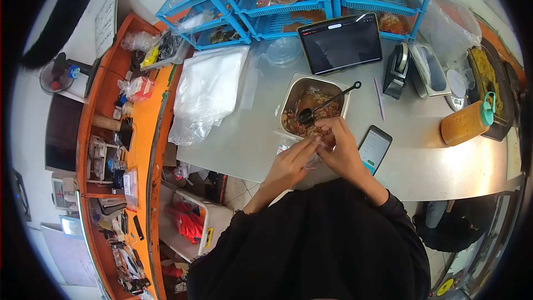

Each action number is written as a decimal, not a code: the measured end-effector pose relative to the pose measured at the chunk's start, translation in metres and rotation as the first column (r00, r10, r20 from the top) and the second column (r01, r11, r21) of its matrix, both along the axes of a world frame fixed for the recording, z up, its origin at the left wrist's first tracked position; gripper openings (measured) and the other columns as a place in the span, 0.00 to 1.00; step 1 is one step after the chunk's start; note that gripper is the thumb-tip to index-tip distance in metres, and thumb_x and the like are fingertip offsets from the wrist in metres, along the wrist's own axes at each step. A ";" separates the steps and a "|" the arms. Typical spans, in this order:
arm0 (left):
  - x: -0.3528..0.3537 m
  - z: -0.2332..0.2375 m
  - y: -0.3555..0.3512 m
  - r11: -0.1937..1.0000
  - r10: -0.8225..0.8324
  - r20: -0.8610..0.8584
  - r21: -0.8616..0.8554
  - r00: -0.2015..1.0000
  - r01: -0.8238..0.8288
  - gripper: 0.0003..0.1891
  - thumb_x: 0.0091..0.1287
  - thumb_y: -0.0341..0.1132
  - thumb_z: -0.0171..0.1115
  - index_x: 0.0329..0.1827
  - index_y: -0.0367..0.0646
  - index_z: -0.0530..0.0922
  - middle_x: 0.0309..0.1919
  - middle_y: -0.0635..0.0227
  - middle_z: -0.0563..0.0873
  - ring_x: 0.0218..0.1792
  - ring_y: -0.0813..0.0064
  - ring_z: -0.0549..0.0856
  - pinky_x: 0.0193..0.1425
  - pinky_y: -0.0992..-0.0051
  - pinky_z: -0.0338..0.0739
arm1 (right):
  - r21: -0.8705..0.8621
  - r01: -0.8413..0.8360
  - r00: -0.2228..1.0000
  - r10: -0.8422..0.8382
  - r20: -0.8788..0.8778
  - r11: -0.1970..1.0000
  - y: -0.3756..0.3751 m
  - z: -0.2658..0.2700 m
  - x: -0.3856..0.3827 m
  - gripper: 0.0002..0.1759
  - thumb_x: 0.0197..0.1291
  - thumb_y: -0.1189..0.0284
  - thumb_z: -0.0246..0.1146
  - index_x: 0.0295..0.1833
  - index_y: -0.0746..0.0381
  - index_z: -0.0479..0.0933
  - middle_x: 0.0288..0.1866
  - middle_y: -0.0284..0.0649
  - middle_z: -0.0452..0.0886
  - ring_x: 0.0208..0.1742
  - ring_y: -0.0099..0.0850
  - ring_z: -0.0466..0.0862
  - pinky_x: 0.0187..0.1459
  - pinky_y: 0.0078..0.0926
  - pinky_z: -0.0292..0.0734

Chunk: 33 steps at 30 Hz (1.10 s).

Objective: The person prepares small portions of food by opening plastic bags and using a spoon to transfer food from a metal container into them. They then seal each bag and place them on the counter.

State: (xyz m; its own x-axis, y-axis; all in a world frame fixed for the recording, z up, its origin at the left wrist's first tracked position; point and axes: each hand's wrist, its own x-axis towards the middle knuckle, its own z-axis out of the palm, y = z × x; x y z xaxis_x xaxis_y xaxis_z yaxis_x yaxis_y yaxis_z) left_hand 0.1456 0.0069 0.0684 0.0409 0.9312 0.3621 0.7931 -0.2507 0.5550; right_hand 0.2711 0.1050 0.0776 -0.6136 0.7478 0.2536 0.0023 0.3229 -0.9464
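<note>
Both my hands meet at the near edge of a metal container (285,114) that holds chopped food in sauce. A black ladle (333,100) rests in it, its handle over the far right rim. My left hand (293,162) has its fingers pressed together on a small piece of clear plastic (313,162). From the right, my right hand (340,153) pinches the same plastic, fingertips touching those of the left. Most of the plastic is hidden by the hands. A phone (374,149) lies right of my right hand.
Clear plastic bags (208,89) lie left on the metal table (433,172). Behind are a tablet (341,44), a round lid (283,51) and blue racks (277,11). Rightward are a pen (380,99), tape dispenser (396,70), metal tin (430,69) and orange bottle (463,125).
</note>
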 end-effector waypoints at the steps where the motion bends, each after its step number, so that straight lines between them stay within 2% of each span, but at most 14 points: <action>1: -0.002 -0.002 0.000 1.000 0.000 -0.003 0.001 1.000 0.000 0.29 0.45 0.27 0.63 0.55 0.40 0.68 0.53 0.57 0.72 0.51 0.59 0.74 0.50 0.66 0.72 | 0.001 0.000 1.000 0.000 -0.003 1.000 0.000 -0.001 0.001 0.18 0.38 0.84 0.61 0.40 0.62 0.70 0.36 0.40 0.69 0.38 0.34 0.74 0.33 0.27 0.71; 3: -0.005 -0.005 0.000 0.986 0.169 0.107 -0.018 0.980 -0.168 0.29 0.45 0.26 0.63 0.54 0.38 0.68 0.50 0.58 0.75 0.46 0.61 0.78 0.44 0.72 0.75 | 0.536 0.111 0.994 -0.080 -0.081 0.837 -0.001 -0.005 0.006 0.17 0.40 0.75 0.65 0.40 0.61 0.72 0.41 0.42 0.70 0.47 0.36 0.71 0.48 0.40 0.65; 6: -0.009 -0.002 -0.003 0.993 0.118 0.082 -0.031 0.990 -0.116 0.27 0.46 0.26 0.62 0.53 0.37 0.69 0.49 0.56 0.75 0.46 0.61 0.78 0.44 0.72 0.75 | 0.726 -0.095 0.992 0.004 0.126 0.681 -0.007 -0.003 0.009 0.18 0.44 0.60 0.64 0.37 0.61 0.75 0.45 0.45 0.71 0.53 0.40 0.68 0.57 0.54 0.49; 9: -0.001 0.000 0.003 0.999 -0.005 -0.018 0.046 1.000 0.005 0.28 0.47 0.26 0.61 0.55 0.38 0.67 0.49 0.56 0.75 0.46 0.59 0.78 0.45 0.70 0.75 | 0.631 -0.337 0.917 0.091 0.389 0.699 -0.011 -0.014 0.004 0.23 0.47 0.50 0.59 0.35 0.60 0.78 0.43 0.46 0.74 0.55 0.44 0.67 0.58 0.60 0.43; 13: 0.001 -0.012 0.000 0.993 0.098 0.000 -0.065 0.995 -0.097 0.30 0.47 0.28 0.62 0.57 0.39 0.64 0.49 0.57 0.75 0.47 0.59 0.76 0.46 0.68 0.74 | 0.593 -0.341 0.928 0.158 0.339 0.729 -0.013 -0.012 0.005 0.25 0.48 0.46 0.55 0.36 0.58 0.79 0.40 0.47 0.75 0.57 0.44 0.65 0.59 0.61 0.41; 16: -0.001 -0.018 -0.006 0.964 0.170 0.228 -0.240 0.959 -0.113 0.29 0.50 0.30 0.62 0.57 0.40 0.63 0.49 0.57 0.74 0.50 0.59 0.75 0.49 0.69 0.72 | 0.415 -0.539 0.825 0.360 0.435 0.733 0.008 -0.006 0.003 0.20 0.46 0.51 0.60 0.34 0.57 0.79 0.45 0.46 0.73 0.59 0.43 0.63 0.58 0.59 0.44; 18: -0.006 -0.031 -0.008 0.865 0.442 0.392 -0.425 0.807 -0.267 0.24 0.53 0.30 0.62 0.54 0.42 0.65 0.48 0.61 0.75 0.50 0.65 0.74 0.49 0.72 0.72 | 0.502 -0.292 0.952 0.201 0.229 0.814 0.042 -0.014 -0.003 0.16 0.43 0.58 0.64 0.35 0.56 0.78 0.46 0.44 0.72 0.58 0.42 0.64 0.57 0.53 0.50; 20: -0.011 -0.024 -0.011 0.870 0.470 0.467 -0.388 0.749 -0.304 0.23 0.54 0.29 0.61 0.53 0.41 0.65 0.46 0.63 0.75 0.49 0.68 0.74 0.50 0.73 0.71 | 0.698 -0.045 0.948 -0.189 0.255 0.715 0.081 -0.020 -0.006 0.14 0.40 0.64 0.66 0.35 0.55 0.77 0.42 0.42 0.73 0.52 0.43 0.69 0.54 0.47 0.56; 22: -0.025 -0.027 -0.013 0.871 0.488 0.538 -0.348 0.687 -0.346 0.22 0.55 0.28 0.61 0.52 0.41 0.65 0.44 0.65 0.76 0.48 0.72 0.74 0.50 0.74 0.70 | 0.791 -0.006 0.910 -0.325 0.258 0.612 0.110 -0.031 -0.003 0.11 0.41 0.66 0.65 0.34 0.55 0.77 0.35 0.39 0.74 0.46 0.40 0.72 0.52 0.42 0.60; 23: -0.037 -0.040 -0.014 0.901 0.432 0.630 -0.267 0.645 -0.342 0.22 0.55 0.27 0.60 0.52 0.40 0.65 0.44 0.65 0.76 0.48 0.74 0.74 0.51 0.75 0.69 | 0.792 -0.009 0.912 -0.320 0.258 0.611 0.115 -0.035 -0.004 0.11 0.41 0.66 0.65 0.34 0.55 0.77 0.35 0.39 0.74 0.46 0.40 0.72 0.52 0.42 0.60; 24: -0.044 -0.041 -0.015 0.921 0.367 0.713 -0.186 0.597 -0.343 0.22 0.54 0.26 0.60 0.52 0.39 0.65 0.43 0.66 0.76 0.48 0.76 0.73 0.52 0.75 0.68 | 0.669 -0.090 0.879 -0.257 0.401 0.738 0.118 -0.037 -0.005 0.10 0.42 0.67 0.64 0.32 0.56 0.76 0.33 0.38 0.74 0.44 0.39 0.72 0.50 0.40 0.61; 26: -0.053 -0.039 -0.018 0.905 0.403 0.732 -0.230 0.549 -0.358 0.21 0.55 0.26 0.60 0.52 0.38 0.65 0.43 0.64 0.76 0.48 0.75 0.74 0.52 0.76 0.68 | 0.516 -0.161 0.830 -0.168 0.532 0.841 0.118 -0.042 -0.008 0.08 0.42 0.68 0.63 0.31 0.57 0.76 0.32 0.37 0.74 0.42 0.38 0.71 0.48 0.38 0.62; 28: -0.057 -0.038 -0.016 0.889 0.436 0.747 -0.271 0.502 -0.369 0.21 0.55 0.26 0.59 0.52 0.37 0.65 0.43 0.62 0.76 0.48 0.74 0.74 0.53 0.76 0.67 | 0.713 -0.207 0.814 -0.287 0.505 0.670 0.111 -0.043 -0.013 0.06 0.43 0.69 0.62 0.29 0.59 0.76 0.30 0.36 0.73 0.38 0.34 0.70 0.42 0.32 0.63; 33: -0.058 -0.047 -0.012 0.939 0.330 0.875 -0.268 0.354 -0.214 0.20 0.56 0.28 0.59 0.52 0.37 0.65 0.44 0.61 0.76 0.48 0.72 0.75 0.53 0.75 0.67 | 0.853 -0.218 0.853 -0.332 0.403 0.475 0.095 -0.028 -0.023 0.04 0.42 0.72 0.59 0.26 0.59 0.76 0.28 0.34 0.72 0.36 0.31 0.68 0.38 0.27 0.60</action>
State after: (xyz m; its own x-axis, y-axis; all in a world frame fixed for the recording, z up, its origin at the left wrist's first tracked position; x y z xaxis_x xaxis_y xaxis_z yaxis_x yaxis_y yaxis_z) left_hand 0.0880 -0.0053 0.0211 -0.5143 0.8549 -0.0680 -0.1714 -0.0247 0.9849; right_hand 0.2485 0.1997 0.0494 -0.8066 0.3520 0.4749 0.3804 0.9240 -0.0387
